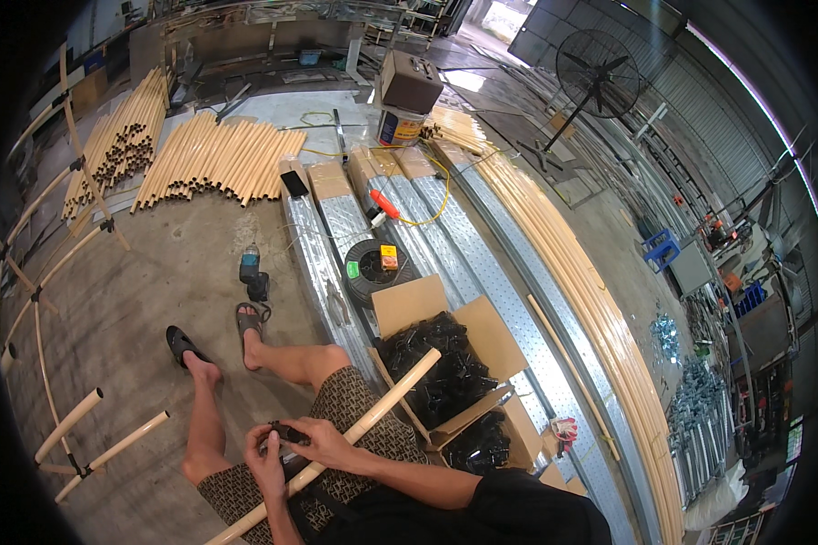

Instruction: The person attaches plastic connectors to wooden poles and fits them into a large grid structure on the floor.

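Above my lap, both hands are closed around a small black pipe joint piece [288, 434]. My left hand [265, 461] pinches it from the left, and my right hand [323, 443] has its fingers on the right side. The fingers hide much of its shape. A long cream pipe [393, 394] lies slantwise across my thighs, passing beneath both forearms. Close to my right knee stands an open cardboard box [411, 304] full of black joint pieces [436, 368]. A second, smaller box [523, 427] with more black pieces [475, 445] sits nearer me.
A cordless drill [251, 265] stands on the floor ahead of my feet. Wrapped metal profiles [454, 245] carry a black spool [365, 277], an orange tool [384, 203] and a phone [294, 184]. Cream pipe frames [82, 163] rise at left; pipe stacks [223, 162] lie beyond.
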The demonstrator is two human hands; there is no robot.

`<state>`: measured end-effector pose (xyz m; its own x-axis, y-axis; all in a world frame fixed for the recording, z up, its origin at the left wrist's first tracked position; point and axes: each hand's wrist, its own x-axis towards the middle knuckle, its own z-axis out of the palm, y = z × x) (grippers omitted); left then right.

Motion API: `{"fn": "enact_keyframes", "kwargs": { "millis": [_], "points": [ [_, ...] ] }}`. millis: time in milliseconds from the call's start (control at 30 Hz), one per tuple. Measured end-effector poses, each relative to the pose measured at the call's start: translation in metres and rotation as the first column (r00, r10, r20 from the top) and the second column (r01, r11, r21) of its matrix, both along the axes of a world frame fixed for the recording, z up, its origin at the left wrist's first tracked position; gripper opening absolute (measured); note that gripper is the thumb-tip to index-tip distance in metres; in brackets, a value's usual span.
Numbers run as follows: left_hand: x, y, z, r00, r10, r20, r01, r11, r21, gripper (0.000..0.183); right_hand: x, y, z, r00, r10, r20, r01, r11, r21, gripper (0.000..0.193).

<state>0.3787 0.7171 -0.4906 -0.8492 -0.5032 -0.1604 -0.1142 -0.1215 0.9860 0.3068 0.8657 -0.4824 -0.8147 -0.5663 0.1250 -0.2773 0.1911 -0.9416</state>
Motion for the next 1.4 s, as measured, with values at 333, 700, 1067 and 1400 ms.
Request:
{"fn": "enact_keyframes", "kwargs": {
  "millis": [333, 700, 1067, 1400],
  "points": [
    [0.002, -0.008, -0.011, 0.999, -0.019, 0.031, 0.020, 0.999, -0.028, 0.014, 0.000, -0.001, -0.003, 0.997, -0.004, -0.078, 0.005, 1.000, 0.012, 0.052],
    [-0.001, 0.000, -0.002, 1.000, 0.021, -0.021, -0.023, 0.998, -0.062, 0.019, 0.002, 0.000, -0.002, 0.996, -0.001, -0.092, 0.001, 1.000, -0.003, 0.053],
    [0.001, 0.004, 0.005, 0.996, 0.057, -0.066, -0.063, 0.994, -0.084, 0.020, 0.002, 0.000, 0.014, 0.997, 0.049, 0.053, -0.053, 0.995, 0.085, 0.052],
    [-0.007, 0.007, -0.002, 0.996, 0.063, 0.062, -0.047, 0.972, -0.232, 0.021, -0.002, 0.006, 0.012, 0.997, 0.069, 0.035, -0.073, 0.990, 0.120, 0.051]
  ]
}}
